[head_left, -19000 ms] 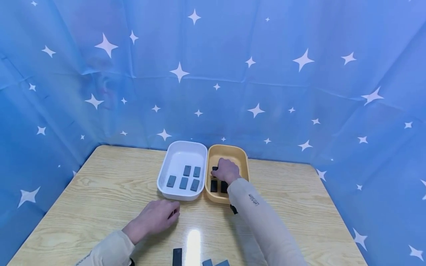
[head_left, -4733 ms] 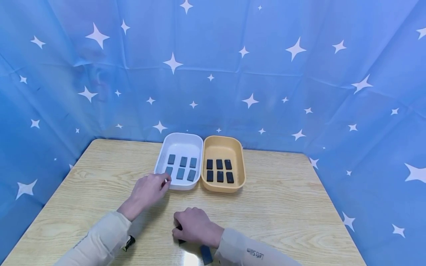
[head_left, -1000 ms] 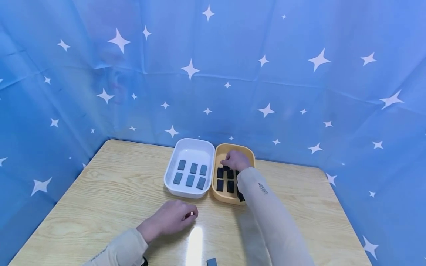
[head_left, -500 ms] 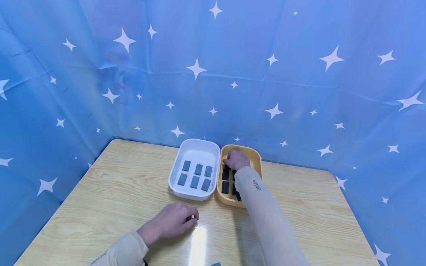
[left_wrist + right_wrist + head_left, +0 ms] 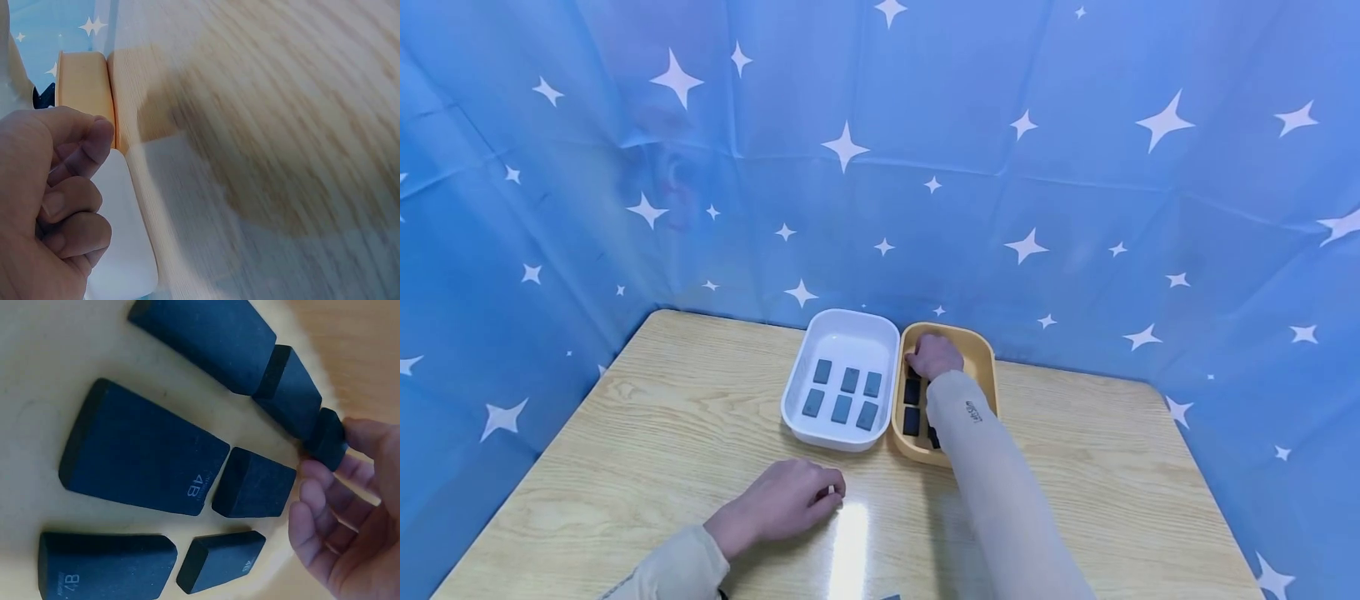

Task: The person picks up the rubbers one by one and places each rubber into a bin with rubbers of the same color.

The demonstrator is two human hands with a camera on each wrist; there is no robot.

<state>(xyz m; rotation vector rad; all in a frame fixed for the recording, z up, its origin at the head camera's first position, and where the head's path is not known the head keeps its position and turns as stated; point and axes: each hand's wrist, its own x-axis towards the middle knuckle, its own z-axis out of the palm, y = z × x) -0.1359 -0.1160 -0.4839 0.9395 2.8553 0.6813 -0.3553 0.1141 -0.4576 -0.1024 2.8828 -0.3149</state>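
Note:
In the right wrist view, my right hand [image 5: 356, 506] pinches a black eraser [image 5: 327, 439] between thumb and fingertips. It lies at the far end of a row of black erasers, some printed 4B [image 5: 144, 447]. The head view puts this hand inside the yellow bin [image 5: 917, 454], its sleeve covering part of the row. My left hand [image 5: 786, 498] hovers low over the table in front of the white bin [image 5: 823, 438]. Its fingers are loosely curled and hold nothing in the left wrist view. Grey erasers [image 5: 841, 408] lie in two rows in the white bin.
Both bins stand side by side near the back of the wooden table [image 5: 647, 417]. A grey piece [image 5: 891, 597] barely shows at the bottom edge of the head view. A blue curtain [image 5: 760, 208] with white stars hangs behind the table.
Since several seconds ago, my right hand has carried a black eraser from the table into the yellow bin. My left hand has drawn back from the white bin, where the grey erasers have increased.

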